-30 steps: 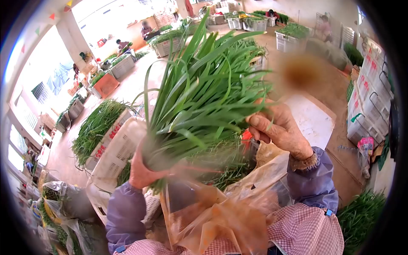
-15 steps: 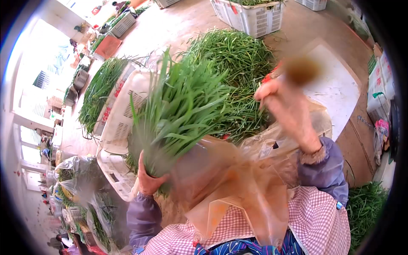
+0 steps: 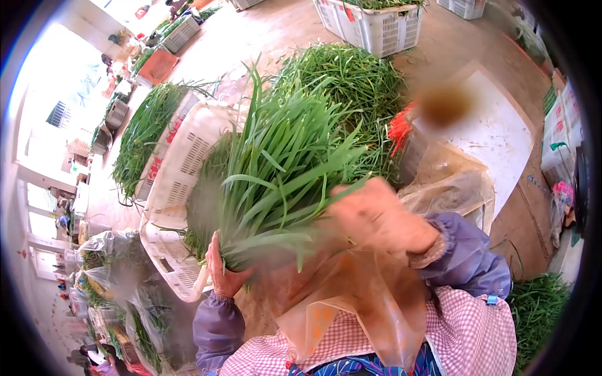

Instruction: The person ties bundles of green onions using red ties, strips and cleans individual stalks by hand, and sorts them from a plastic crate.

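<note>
My left hand (image 3: pixel 226 271) is wrapped around the lower end of a big bunch of long flat green leaves, which look like garlic chives (image 3: pixel 276 169). The leaves fan upward and to the right from my grip. My right hand (image 3: pixel 382 216) is at the right side of the bunch, near its leaves. Motion smears that hand and its fingers cannot be made out. Beyond it, a bundle of red strips (image 3: pixel 399 130) hangs by a pile of cut greens (image 3: pixel 345 78).
A white plastic crate (image 3: pixel 164 241) stands left of the bunch, with another pile of greens (image 3: pixel 147 135) behind it. A filled white crate (image 3: pixel 382 31) is at the far side. A white board (image 3: pixel 495 141) lies to the right, beside brownish plastic sheeting (image 3: pixel 454 178).
My right hand has moved left and down from the red strips to the bunch, uncovering the strips. The bunch in my left hand has shifted right, its leaves spreading wider.
</note>
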Available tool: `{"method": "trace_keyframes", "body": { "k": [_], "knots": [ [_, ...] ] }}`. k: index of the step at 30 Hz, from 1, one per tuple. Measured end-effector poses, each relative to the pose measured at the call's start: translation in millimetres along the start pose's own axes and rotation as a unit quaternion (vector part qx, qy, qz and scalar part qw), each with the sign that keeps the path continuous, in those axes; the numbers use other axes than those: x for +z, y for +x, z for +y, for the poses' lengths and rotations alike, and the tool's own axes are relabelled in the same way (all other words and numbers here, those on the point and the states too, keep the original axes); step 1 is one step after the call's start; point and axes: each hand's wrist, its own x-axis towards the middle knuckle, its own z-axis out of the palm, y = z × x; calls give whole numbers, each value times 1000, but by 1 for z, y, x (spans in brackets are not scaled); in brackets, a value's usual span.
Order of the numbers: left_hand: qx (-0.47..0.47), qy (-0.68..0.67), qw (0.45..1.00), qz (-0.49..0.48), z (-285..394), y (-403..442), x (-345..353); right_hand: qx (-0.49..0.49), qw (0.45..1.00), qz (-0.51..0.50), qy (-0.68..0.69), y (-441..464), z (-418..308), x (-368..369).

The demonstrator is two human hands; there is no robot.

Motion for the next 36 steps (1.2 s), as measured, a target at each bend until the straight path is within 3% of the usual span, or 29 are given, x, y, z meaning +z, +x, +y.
{"method": "trace_keyframes", "body": {
  "k": [1, 3, 7, 11, 13, 15, 16, 18, 19, 21, 23, 27, 29, 31, 33, 34, 36],
  "knots": [
    [3, 1, 1000, 4, -3, -2, 2, 82, 987, 14, 138, -5, 0, -12],
    [11, 11, 1000, 2, -8, -5, 3, 127, 964, 145, 182, -11, 6, -30],
    [45, 42, 998, -8, -2, -4, 0, 216, 903, 286, 237, -10, 8, -68],
    [106, 42, 993, 28, -15, -4, 9, 123, 953, 235, 146, 12, -4, -77],
    [102, 41, 994, 14, -14, -3, 6, 119, 963, 176, 163, 26, -3, -77],
    [95, 41, 995, 1, -14, -3, 6, 29, 995, 71, 64, 43, 2, -68],
    [105, 46, 993, 12, -14, -3, 7, 29, 995, 70, 65, 51, -3, -66],
    [110, 48, 992, 25, -14, -5, 9, 70, 996, -53, -11, 66, -18, -64],
    [120, 56, 991, 32, -12, -5, 9, 69, 996, -58, -11, 70, -14, -58],
    [123, 63, 990, 41, -10, -4, 9, -110, 973, -14, -202, 74, 0, -43],
    [170, 78, 981, 48, -9, -4, 9, -122, 967, -12, -223, 72, 1, -39],
    [175, 92, 978, 61, -11, -8, 15, -97, 981, 36, -166, 54, 9, -37],
    [185, 95, 976, 63, -14, -6, 17, 33, 982, 180, -33, 43, 10, -38],
    [210, 74, 971, 91, -12, -3, 17, 77, 927, 299, 212, 41, 14, -54],
    [214, 75, 970, 85, -12, -3, 15, 115, 886, 352, 278, 32, 22, -77],
    [208, 77, 971, 83, -13, -3, 15, 114, 885, 358, 275, 31, 23, -85],
    [222, 78, 966, 105, -12, 1, 17, 132, 920, 340, 142, 28, 24, -100]
  ]
}}
